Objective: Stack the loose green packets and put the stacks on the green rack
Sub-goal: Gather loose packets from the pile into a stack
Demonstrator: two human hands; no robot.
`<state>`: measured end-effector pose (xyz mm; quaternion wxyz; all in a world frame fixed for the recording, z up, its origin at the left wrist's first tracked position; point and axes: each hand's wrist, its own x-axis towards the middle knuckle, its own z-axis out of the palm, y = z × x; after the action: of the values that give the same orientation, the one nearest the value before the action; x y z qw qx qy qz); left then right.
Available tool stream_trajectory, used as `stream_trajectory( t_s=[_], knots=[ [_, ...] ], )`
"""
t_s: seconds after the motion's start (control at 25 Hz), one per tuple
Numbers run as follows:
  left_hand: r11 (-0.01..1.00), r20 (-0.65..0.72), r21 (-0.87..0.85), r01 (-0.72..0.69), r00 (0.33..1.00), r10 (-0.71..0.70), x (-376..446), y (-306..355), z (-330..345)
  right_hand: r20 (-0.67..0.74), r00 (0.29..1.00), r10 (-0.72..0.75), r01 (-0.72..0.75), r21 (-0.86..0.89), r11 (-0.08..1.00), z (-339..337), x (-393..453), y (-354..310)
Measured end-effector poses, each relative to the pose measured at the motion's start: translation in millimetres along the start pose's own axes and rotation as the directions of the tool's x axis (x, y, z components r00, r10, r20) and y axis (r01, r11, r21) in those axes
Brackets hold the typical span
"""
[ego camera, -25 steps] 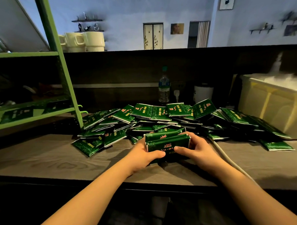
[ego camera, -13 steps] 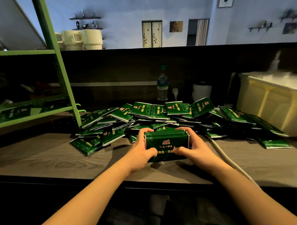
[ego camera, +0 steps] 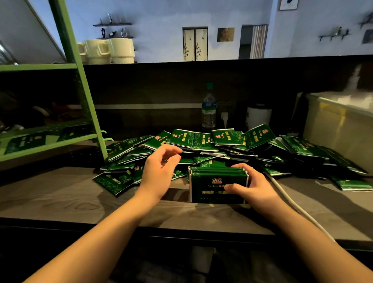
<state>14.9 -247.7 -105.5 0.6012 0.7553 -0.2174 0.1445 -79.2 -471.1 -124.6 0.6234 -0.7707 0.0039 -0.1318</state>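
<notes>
Stack (ego camera: 217,183): on the wooden counter (ego camera: 56,201), standing on edge, printed face toward the person, long axis left-right.
Right hand (ego camera: 249,186): fingers clasp the stack.
Left hand (ego camera: 160,168): fingers loosely spread, empty, above the loose packets (ego camera: 202,140).
Green rack (ego camera: 82,98): left.

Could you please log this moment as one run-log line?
right hand: holds packet stack on counter | left hand: open, over loose packets | rack: stack not placed

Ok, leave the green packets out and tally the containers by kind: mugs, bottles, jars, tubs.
Cream mugs: 3
Water bottle: 1
White jar: 1
Pale tub: 1
Total: 6
</notes>
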Motion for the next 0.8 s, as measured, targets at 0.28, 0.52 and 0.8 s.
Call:
stream_trajectory(
  t_s=[0.28,0.52,0.8],
  knots=[
    [0.861,-0.195,0.509,0.012,0.975,0.102,49.6,-4.2,-8.1,0.030,1.000,0.001,-0.003,0.035,0.999,0.7,-4.3,-5.2],
    [0.513,-0.204,0.787,0.344,0.929,-0.310,89.7,-2.6,-0.1,0.049,0.999,-0.012,0.009,0.044,0.999,1.1,-1.4,-2.1],
    [0.689,-0.174,0.543,0.480,0.867,-0.467,97.0,9.6,8.5,0.043,0.999,-0.027,0.026,0.018,0.999,0.7,0.5,2.8]
  ],
)
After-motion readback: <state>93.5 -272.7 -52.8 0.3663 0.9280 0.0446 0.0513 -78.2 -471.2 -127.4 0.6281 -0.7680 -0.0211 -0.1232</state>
